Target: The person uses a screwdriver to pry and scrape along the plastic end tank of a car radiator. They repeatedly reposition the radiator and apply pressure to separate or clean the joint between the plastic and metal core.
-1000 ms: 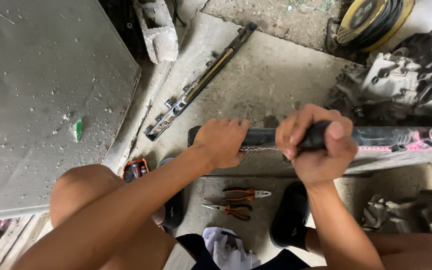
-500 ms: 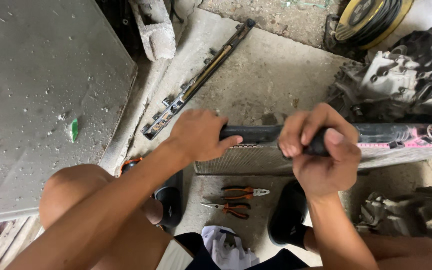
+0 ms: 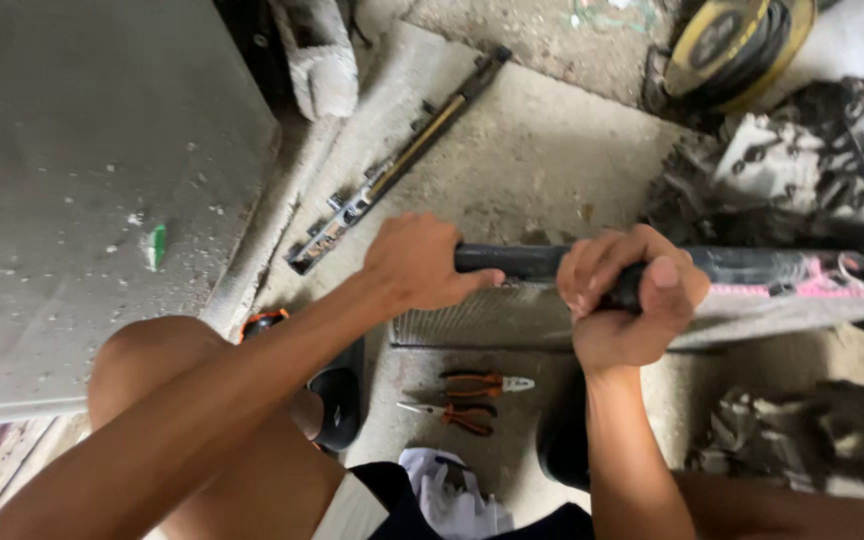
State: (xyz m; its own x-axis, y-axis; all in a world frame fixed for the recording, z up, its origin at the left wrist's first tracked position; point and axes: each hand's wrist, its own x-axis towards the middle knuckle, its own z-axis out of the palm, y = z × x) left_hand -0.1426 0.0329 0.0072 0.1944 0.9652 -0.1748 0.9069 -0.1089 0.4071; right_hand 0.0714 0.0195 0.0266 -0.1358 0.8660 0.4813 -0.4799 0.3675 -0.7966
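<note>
Head view: the right hand point(image 3: 632, 300) is being closed in a fist around a dark handle-like part at the top edge of the radiator point(image 3: 512, 318), with the thumb pressed over the curled fingers. What exactly is being gripped inside the fist cannot be told. The left hand point(image 3: 422, 262) is being laid over the left end of the same black top tank point(image 3: 522, 260), fingers bent down over its far side and pressed together, thumb pointing toward the right hand. The two hands are being kept near each other, with a short stretch of black tank showing between them.

The radiator is lying on its edge across the concrete floor point(image 3: 552, 150), its finned face turned toward the person and its pink-stained right end point(image 3: 802, 285) reaching toward the picture's right edge. Just below it, between the person's legs, two pairs of orange-handled pliers point(image 3: 472, 400) are lying side by side on the floor. A black sandal point(image 3: 337, 405) is being worn on the left foot beside them. Farther out, a long metal strut point(image 3: 402, 165) is lying diagonally beyond the left hand, a grey flat panel point(image 3: 82, 180) is filling the left side, and a greasy engine part point(image 3: 802, 170) is sitting behind the radiator's right end.
</note>
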